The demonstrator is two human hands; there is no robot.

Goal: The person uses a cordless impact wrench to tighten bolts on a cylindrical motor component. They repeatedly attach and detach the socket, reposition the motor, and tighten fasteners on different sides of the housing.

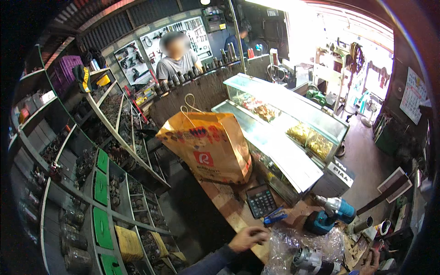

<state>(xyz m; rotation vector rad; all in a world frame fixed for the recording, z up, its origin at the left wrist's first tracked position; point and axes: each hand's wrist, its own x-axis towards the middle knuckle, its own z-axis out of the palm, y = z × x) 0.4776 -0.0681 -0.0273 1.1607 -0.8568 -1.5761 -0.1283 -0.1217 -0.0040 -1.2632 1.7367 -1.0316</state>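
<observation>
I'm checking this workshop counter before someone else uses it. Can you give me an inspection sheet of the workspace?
Surface: worn wooden counter, partly covered.
Job's things: crinkled clear plastic bag beside the left hand; grey metal power tool lies on it.
Clutter: orange paper carrier bag, black calculator, blue stapler, teal cordless drill.
Grippers: left hand rests on counter edge; right hand low at the frame edge, grip unclear.
Cables: nothing seen.
Surroundings: glass display case, parts shelves, a person behind the far counter.
</observation>
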